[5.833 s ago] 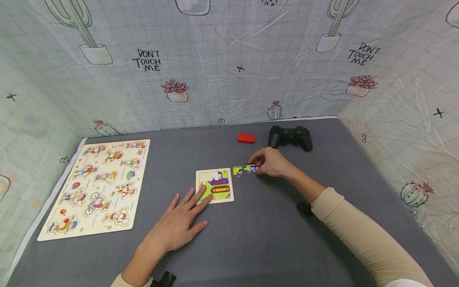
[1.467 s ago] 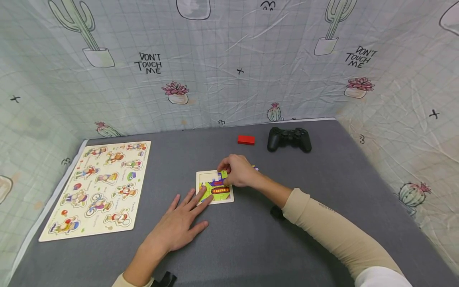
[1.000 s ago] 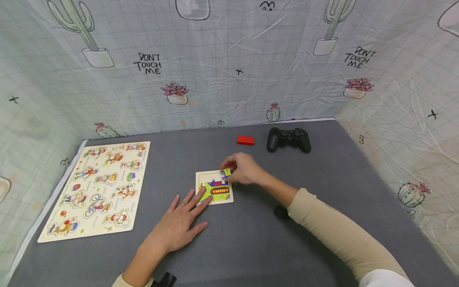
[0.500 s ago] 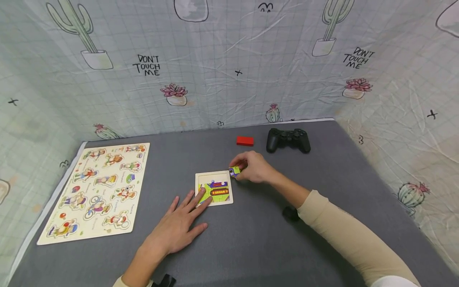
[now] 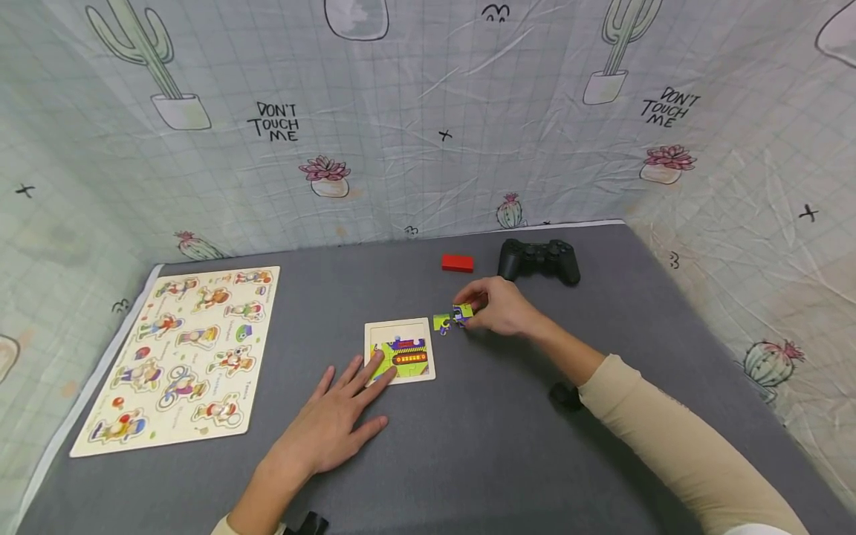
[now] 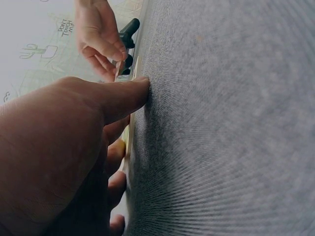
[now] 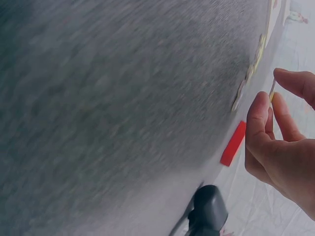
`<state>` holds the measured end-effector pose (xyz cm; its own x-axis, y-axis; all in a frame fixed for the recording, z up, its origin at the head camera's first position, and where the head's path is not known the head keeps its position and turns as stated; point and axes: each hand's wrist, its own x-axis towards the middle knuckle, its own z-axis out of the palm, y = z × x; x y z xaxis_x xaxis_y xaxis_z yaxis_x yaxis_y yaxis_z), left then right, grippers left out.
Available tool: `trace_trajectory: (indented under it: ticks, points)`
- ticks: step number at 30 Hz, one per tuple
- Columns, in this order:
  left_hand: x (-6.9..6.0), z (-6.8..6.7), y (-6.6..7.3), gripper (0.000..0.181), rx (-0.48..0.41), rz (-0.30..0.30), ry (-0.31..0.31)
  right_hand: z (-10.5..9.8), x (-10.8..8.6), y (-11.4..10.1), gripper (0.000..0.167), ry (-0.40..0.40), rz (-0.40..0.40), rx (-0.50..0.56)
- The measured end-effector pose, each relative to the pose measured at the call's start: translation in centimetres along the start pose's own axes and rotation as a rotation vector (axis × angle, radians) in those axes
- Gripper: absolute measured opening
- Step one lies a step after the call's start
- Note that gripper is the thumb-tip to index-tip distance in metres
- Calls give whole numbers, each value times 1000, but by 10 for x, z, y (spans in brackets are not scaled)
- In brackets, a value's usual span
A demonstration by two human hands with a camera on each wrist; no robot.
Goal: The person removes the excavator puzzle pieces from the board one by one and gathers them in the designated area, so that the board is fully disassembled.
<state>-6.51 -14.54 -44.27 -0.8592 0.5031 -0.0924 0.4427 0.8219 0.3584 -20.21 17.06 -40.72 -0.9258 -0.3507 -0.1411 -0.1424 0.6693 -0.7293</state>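
Observation:
My left hand [image 5: 332,423] lies flat with spread fingers, its fingertips on the lower left of a small framed puzzle [image 5: 399,380]. Pieces fill the lower part of that frame, and its upper part shows bare wood. My right hand [image 5: 506,307] pinches a green and purple puzzle piece [image 5: 462,313] between thumb and fingers, to the right of the frame. In the right wrist view the pinched piece [image 7: 272,90] is edge-on and off the table. Another green piece [image 5: 441,322] lies just right of the frame. Whether more pieces lie under the right hand is hard to tell.
A large board with character pictures [image 5: 183,349] lies at the left. Behind the right hand are a red block [image 5: 458,263] and a black game controller [image 5: 539,260]. A patterned cloth [image 5: 401,96] rises along the table's back and sides.
My right hand has lifted a piece from the upper right of the framed puzzle and carried it rightward, exposing bare wood there. My left hand has stayed in place.

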Motion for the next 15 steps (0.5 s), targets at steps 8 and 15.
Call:
trace_trajectory:
  ticks: [8,15]
  points:
    - [1,1,-1,70,-2,-3,-4,-9,-3,15,38,-7,15,-14]
    - [0,0,0,70,-11,-6,-8,-15,-7,26,37,-8,36,-39]
